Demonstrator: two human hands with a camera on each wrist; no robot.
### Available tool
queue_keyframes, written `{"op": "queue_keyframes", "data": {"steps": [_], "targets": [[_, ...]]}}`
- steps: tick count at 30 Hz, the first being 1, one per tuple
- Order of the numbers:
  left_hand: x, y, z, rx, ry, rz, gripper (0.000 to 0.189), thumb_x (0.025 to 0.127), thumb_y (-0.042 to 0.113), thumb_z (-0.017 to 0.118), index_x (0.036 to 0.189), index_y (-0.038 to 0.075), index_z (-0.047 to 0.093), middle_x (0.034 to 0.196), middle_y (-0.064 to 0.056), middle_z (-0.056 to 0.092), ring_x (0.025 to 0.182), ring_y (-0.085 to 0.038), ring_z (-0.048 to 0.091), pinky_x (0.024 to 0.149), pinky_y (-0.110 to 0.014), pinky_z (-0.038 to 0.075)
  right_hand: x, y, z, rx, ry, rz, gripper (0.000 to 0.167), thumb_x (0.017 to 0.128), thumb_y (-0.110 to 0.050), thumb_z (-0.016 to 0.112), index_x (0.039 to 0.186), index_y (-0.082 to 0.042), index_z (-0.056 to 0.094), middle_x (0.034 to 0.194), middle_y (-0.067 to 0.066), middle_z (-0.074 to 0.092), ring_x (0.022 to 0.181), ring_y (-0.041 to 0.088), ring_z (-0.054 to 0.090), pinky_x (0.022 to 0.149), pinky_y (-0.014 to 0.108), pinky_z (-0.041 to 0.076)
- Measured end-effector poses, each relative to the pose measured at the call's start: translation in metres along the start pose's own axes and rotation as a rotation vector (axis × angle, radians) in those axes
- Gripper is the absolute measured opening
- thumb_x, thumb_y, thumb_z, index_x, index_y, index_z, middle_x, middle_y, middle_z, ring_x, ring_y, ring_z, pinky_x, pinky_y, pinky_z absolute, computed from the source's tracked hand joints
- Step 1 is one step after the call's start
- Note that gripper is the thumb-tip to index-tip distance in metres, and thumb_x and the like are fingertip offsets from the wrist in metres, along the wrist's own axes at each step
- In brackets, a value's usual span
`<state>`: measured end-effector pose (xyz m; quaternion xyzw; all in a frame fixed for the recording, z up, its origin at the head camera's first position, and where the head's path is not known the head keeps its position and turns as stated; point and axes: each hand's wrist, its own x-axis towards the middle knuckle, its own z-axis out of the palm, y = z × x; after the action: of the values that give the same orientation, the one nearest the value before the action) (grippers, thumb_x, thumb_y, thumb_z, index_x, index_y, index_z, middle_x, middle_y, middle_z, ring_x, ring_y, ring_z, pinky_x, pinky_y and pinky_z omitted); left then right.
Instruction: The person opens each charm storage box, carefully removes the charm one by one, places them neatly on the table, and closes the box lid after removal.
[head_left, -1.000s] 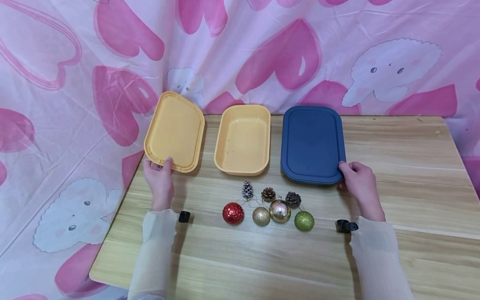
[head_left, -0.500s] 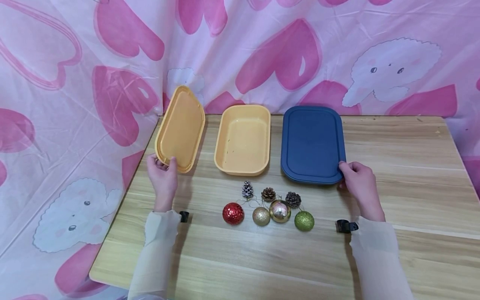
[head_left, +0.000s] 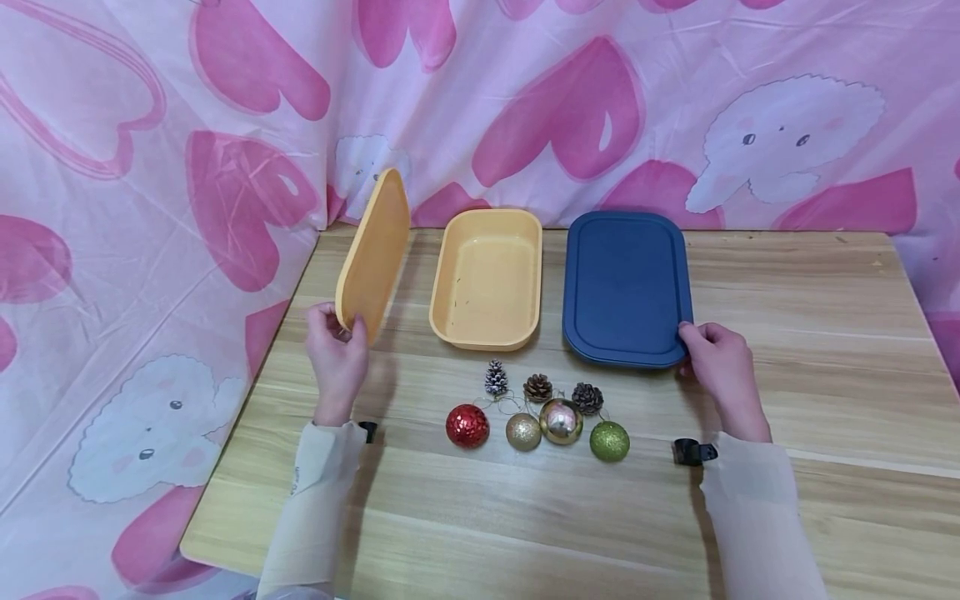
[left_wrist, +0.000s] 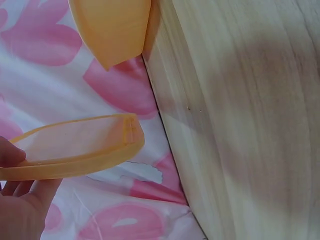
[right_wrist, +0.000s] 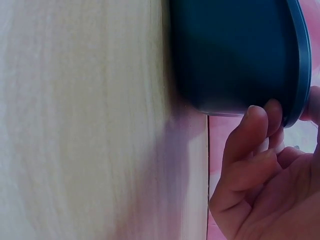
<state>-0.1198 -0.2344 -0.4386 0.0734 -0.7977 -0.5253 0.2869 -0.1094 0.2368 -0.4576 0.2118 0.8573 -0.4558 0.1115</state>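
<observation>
My left hand (head_left: 336, 362) grips the near end of a yellow lid (head_left: 375, 258), thumb on one face and fingers behind. The lid stands tilted steeply, almost on edge, left of the open yellow box (head_left: 486, 292). In the left wrist view the lid (left_wrist: 75, 145) shows its rim, with the box (left_wrist: 115, 30) beyond. To the right, a blue lid (head_left: 626, 283) sits on a blue box (right_wrist: 227, 55). My right hand (head_left: 722, 367) pinches that lid's near right corner; its thumb lies on top and its fingers are bent under the rim (right_wrist: 302, 60).
Between the arms lie a red ball (head_left: 467, 426), a glittery gold ball (head_left: 522, 432), a shiny gold ball (head_left: 561, 421) and a green ball (head_left: 610, 441). Pine cones (head_left: 537, 387) lie just behind them. A pink curtain (head_left: 525, 100) hangs along the back edge of the wooden table (head_left: 555, 533).
The yellow lid has turned from facing up to nearly upright, as my left hand shifted right toward the yellow box. My right hand and the blue lid have stayed put.
</observation>
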Motion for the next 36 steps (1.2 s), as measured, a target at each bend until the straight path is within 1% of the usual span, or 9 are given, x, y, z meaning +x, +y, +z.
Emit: {"op": "queue_keyframes", "data": {"steps": [4, 8, 10, 12, 15, 18, 20, 29, 36], "targets": [[-0.001, 0.001, 0.001, 0.039, -0.018, 0.076, 0.018, 0.084, -0.010, 0.057, 0.098, -0.013, 0.047, 0.094, -0.024, 0.064, 0.086, -0.016, 0.065, 0.071, -0.010, 0.053, 0.000, 0.000, 0.000, 0.003, -0.003, 0.000, 0.052, 0.096, -0.050, 0.039, 0.101, -0.003, 0.060, 0.070, -0.006, 0.057, 0.062, 0.010, 0.062, 0.059, 0.022, 0.048], [-0.003, 0.003, 0.001, 0.093, -0.051, 0.215, 0.015, 0.083, -0.012, 0.057, 0.096, -0.014, 0.050, 0.102, -0.029, 0.066, 0.088, -0.033, 0.068, 0.073, -0.006, 0.051, 0.001, 0.000, 0.000, 0.005, -0.002, -0.002, 0.052, 0.096, -0.050, 0.039, 0.101, -0.003, 0.060, 0.070, -0.006, 0.057, 0.062, 0.009, 0.061, 0.059, 0.022, 0.048], [-0.003, 0.005, 0.002, 0.118, -0.062, 0.276, 0.013, 0.083, -0.013, 0.057, 0.094, -0.013, 0.051, 0.106, -0.027, 0.067, 0.091, -0.036, 0.068, 0.074, -0.006, 0.050, 0.001, 0.001, 0.000, 0.006, -0.001, -0.002, 0.052, 0.096, -0.050, 0.039, 0.101, -0.003, 0.060, 0.070, -0.007, 0.057, 0.062, 0.009, 0.061, 0.059, 0.022, 0.048], [-0.004, 0.006, 0.003, 0.141, -0.072, 0.324, 0.012, 0.082, -0.014, 0.058, 0.092, -0.011, 0.052, 0.107, -0.025, 0.068, 0.091, -0.035, 0.068, 0.075, -0.011, 0.053, 0.001, 0.001, 0.000, 0.007, 0.000, -0.004, 0.052, 0.096, -0.050, 0.039, 0.101, -0.003, 0.061, 0.069, -0.008, 0.057, 0.062, 0.009, 0.061, 0.059, 0.021, 0.048], [-0.004, 0.008, 0.004, 0.160, -0.082, 0.359, 0.011, 0.081, -0.015, 0.058, 0.088, -0.008, 0.052, 0.109, -0.021, 0.069, 0.094, -0.033, 0.068, 0.076, -0.029, 0.059, 0.001, 0.001, -0.001, 0.003, -0.002, -0.006, 0.053, 0.096, -0.050, 0.039, 0.101, -0.003, 0.061, 0.068, -0.008, 0.057, 0.062, 0.009, 0.061, 0.060, 0.021, 0.048], [-0.005, 0.010, 0.005, 0.169, -0.094, 0.392, 0.013, 0.079, -0.017, 0.057, 0.086, -0.007, 0.052, 0.109, -0.019, 0.070, 0.096, -0.034, 0.068, 0.075, -0.046, 0.059, 0.001, 0.001, 0.000, -0.001, -0.005, -0.007, 0.053, 0.096, -0.050, 0.039, 0.102, -0.002, 0.061, 0.069, -0.007, 0.058, 0.063, 0.010, 0.061, 0.060, 0.021, 0.048], [-0.005, 0.011, 0.005, 0.184, -0.104, 0.426, 0.014, 0.078, -0.017, 0.056, 0.086, -0.007, 0.052, 0.110, -0.019, 0.070, 0.098, -0.034, 0.068, 0.077, -0.047, 0.058, 0.001, 0.001, 0.000, -0.001, -0.008, -0.005, 0.053, 0.096, -0.050, 0.039, 0.102, -0.002, 0.061, 0.071, -0.005, 0.058, 0.063, 0.009, 0.061, 0.060, 0.021, 0.048], [-0.007, 0.014, 0.007, 0.295, -0.156, 0.589, 0.020, 0.074, -0.016, 0.055, 0.092, -0.006, 0.054, 0.115, -0.015, 0.068, 0.105, -0.033, 0.065, 0.087, -0.037, 0.053, -0.001, 0.000, 0.000, 0.000, -0.005, -0.005, 0.053, 0.096, -0.050, 0.039, 0.103, -0.002, 0.061, 0.072, -0.004, 0.058, 0.063, 0.010, 0.062, 0.060, 0.021, 0.048], [-0.007, 0.020, 0.012, 0.347, -0.196, 0.677, 0.023, 0.071, -0.016, 0.055, 0.091, -0.005, 0.055, 0.115, -0.015, 0.068, 0.102, -0.034, 0.067, 0.079, -0.043, 0.057, -0.002, -0.002, 0.000, -0.004, -0.007, -0.011, 0.053, 0.097, -0.050, 0.038, 0.102, -0.002, 0.061, 0.071, -0.004, 0.058, 0.063, 0.011, 0.061, 0.059, 0.021, 0.048]]}}
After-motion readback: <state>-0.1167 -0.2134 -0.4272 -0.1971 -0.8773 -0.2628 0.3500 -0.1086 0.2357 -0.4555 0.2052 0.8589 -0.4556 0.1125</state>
